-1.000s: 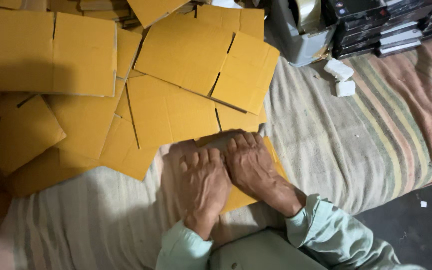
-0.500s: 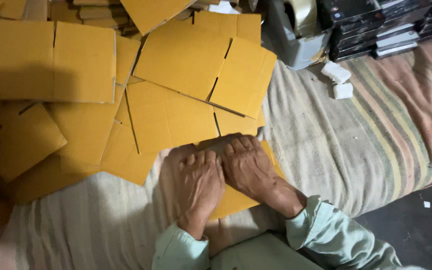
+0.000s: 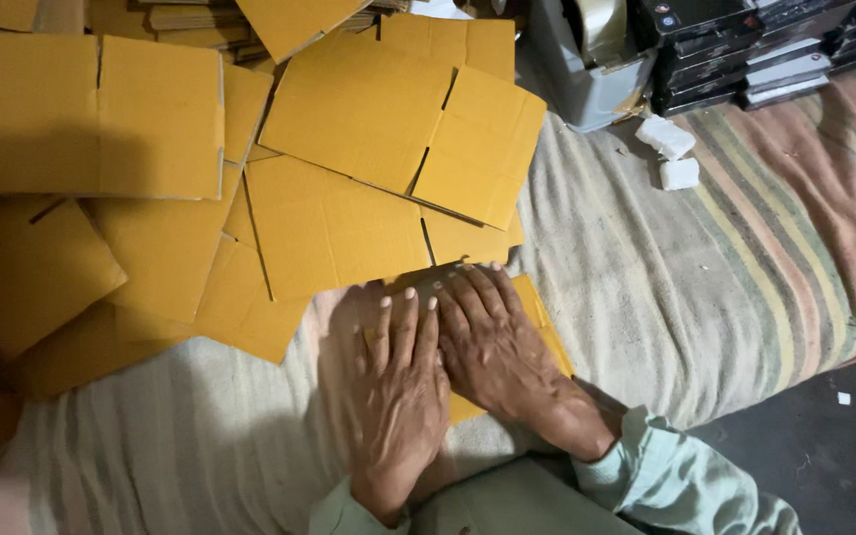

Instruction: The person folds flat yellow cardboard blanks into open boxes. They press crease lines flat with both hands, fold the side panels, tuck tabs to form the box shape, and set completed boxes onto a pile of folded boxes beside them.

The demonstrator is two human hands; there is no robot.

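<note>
My left hand (image 3: 403,386) and my right hand (image 3: 492,347) lie flat, palms down and side by side, on a small yellow cardboard piece (image 3: 539,309). The hands hide most of it, leaving only its right edge and a bit of its lower part showing. It rests on a striped cloth (image 3: 686,297). Neither hand grips anything, and the fingers are stretched forward. Just beyond my fingertips lies a spread of flattened yellow cardboard box blanks (image 3: 349,223), overlapping each other towards the left and the far side. Pale green sleeves cover both wrists.
A grey tape dispenser (image 3: 587,59) and a stack of dark flat boxes (image 3: 745,50) stand at the far right. Two small white blocks (image 3: 671,154) lie on the cloth near them. Dark floor (image 3: 824,436) shows at the lower right past the cloth's edge.
My fingers, curled at the cardboard's far edge before, now lie stretched out flat on it. The hands stay in the same spot.
</note>
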